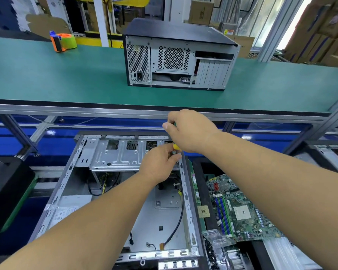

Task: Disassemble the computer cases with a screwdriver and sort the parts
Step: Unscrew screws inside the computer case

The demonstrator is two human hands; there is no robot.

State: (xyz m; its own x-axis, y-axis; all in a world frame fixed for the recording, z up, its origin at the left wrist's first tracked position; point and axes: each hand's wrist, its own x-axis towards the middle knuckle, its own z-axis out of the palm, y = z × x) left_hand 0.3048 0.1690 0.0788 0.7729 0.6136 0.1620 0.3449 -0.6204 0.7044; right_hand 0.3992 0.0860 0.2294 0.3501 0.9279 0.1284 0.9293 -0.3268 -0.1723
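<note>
Step in hand: we are driving out a screw at the far right corner of the drive cage in the open computer case (113, 191).

Our right hand (187, 131) has its fingers curled round the top of the screwdriver (176, 147), whose yellow handle shows between the two hands; our left hand (160, 162) pinches the tool lower down, near the tip, steadying it against the drive cage (121, 154). The tip and the screw are hidden behind the left hand. The case lies open on its side below the green conveyor (66, 78), where a second, closed computer case (176, 59) waits. A removed motherboard (240, 209) lies in the bin just right of the open case. We judge the next move calls for keeping the shaft square and pressed down while turning, then catching the loosened screw.
</note>
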